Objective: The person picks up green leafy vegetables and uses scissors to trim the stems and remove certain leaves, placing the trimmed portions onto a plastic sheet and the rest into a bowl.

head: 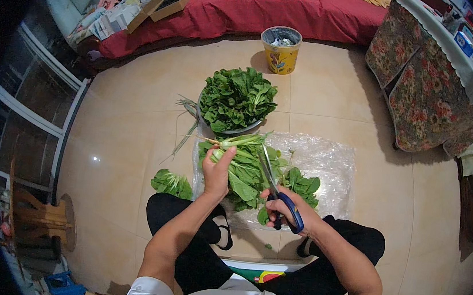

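My left hand (217, 172) grips leafy green vegetables (244, 178) by their pale stem ends, with a root pointing left. In my right hand (293, 207) is a pair of scissors (269, 168) with dark blue handles, its blades pointing up and left beside the leaves. Beneath both hands lies a clear plastic sheet (333, 175) on the floor, with more loose leaves (301, 184) on it. A metal basin (242, 129) heaped with leafy greens (237, 98) stands just beyond. A small bunch of greens (172, 184) rests on the floor near my left knee.
A yellow waste bin (281, 59) stands before a red-covered sofa (276, 15). Long thin green stalks (185, 135) lie left of the basin. At right is a table with a floral cloth (423, 93); at left, a wooden stool (43, 218) and glass doors (39, 88).
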### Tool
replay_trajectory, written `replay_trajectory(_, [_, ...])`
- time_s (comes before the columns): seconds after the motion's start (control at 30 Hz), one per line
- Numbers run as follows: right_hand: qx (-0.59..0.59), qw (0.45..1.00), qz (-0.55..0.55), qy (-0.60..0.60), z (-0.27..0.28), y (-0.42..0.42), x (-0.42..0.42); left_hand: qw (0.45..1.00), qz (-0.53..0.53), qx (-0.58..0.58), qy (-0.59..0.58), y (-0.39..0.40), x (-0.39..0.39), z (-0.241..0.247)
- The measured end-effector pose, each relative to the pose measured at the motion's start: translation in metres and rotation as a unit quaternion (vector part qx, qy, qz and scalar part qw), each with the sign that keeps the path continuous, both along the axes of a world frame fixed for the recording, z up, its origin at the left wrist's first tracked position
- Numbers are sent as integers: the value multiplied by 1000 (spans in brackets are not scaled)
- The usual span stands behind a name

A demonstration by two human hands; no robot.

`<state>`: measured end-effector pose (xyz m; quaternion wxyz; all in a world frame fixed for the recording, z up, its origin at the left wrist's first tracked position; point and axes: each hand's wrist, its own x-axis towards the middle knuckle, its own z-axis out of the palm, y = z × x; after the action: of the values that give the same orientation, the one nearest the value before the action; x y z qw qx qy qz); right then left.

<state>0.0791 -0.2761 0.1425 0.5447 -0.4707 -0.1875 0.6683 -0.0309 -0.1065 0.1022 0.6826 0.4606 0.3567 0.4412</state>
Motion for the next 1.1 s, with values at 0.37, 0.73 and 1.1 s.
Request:
replay_trajectory(0.37, [-37,994,42,89,-2,-1,5,990,-48,113,72,-8,1,-6])
replay_trajectory(0.73, [-46,995,39,84,0,-2,7,988,-89,108,60,-16,0,-1])
replay_trajectory(1.1, [-37,999,17,19,2,-3,5,986,-127,95,53,-14,-1,1])
